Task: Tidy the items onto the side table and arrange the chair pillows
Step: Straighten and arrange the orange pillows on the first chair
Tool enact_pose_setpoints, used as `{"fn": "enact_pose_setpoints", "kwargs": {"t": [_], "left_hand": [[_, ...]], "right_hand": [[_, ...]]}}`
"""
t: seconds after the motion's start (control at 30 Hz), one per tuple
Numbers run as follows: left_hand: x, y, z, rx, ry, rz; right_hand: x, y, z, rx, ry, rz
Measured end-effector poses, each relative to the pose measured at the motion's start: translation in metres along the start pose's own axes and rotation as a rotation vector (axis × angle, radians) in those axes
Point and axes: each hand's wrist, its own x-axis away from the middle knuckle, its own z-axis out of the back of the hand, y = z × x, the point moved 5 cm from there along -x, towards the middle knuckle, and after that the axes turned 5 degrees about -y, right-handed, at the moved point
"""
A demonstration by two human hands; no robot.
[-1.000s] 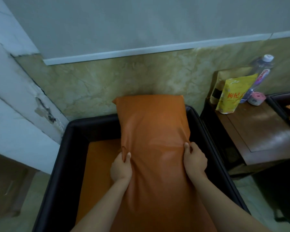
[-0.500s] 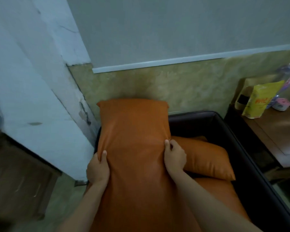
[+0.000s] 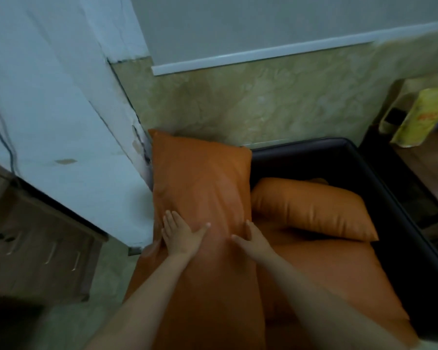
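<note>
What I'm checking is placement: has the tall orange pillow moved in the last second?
Yes. Against the black chair frame, the tall pillow went from its middle to its left side.

Left hand [image 3: 181, 237] flat, fingers [image 3: 173, 221] spread, right hand [image 3: 254, 242] flat alongside

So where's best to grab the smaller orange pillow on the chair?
Probably the near right corner of the smaller pillow, from the front: it lies on the seat cushion, that corner pokes free, the tall pillow crowds its left end.
</note>
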Motion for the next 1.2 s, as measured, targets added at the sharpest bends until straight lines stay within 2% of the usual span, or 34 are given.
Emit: {"fn": "enact_pose_setpoints", "kwargs": {"t": [0.17, 0.23, 0.37, 0.57, 0.77, 0.87, 1.03, 1.13, 1.2], "left_hand": [[0.005, 0.057, -0.011, -0.158, 0.143, -0.333], [0.012, 0.087, -0.027, -0.176, 0.083, -0.451], [0.031, 0.131, -0.073, -0.146, -0.102, -0.514], [0.050, 0.165, -0.153, -0.221, -0.371, -0.510], [0.066, 0.188, -0.232, -0.317, -0.666, -0.428], [0.072, 0.200, -0.269, -0.326, -0.797, -0.392], [0.063, 0.218, -0.327, -0.307, -0.812, -0.366], [0.051, 0.228, -0.357, -0.324, -0.783, -0.338], [0.043, 0.231, -0.375, -0.396, -0.776, -0.393]], "right_hand": [[0.010, 0.019, 0.039, 0.001, 0.128, 0.040], [0.015, 0.035, 0.055, 0.018, 0.166, 0.035], [0.023, 0.067, 0.092, 0.041, 0.237, 0.014], [0.040, 0.117, 0.159, 0.046, 0.272, -0.051], [0.052, 0.199, 0.218, -0.016, 0.335, -0.233], [0.048, 0.235, 0.231, 0.014, 0.316, -0.329], [0.030, 0.283, 0.244, 0.035, 0.289, -0.403], [0.013, 0.308, 0.253, -0.053, 0.266, -0.412], [0.001, 0.322, 0.259, -0.135, 0.238, -0.414]]}}
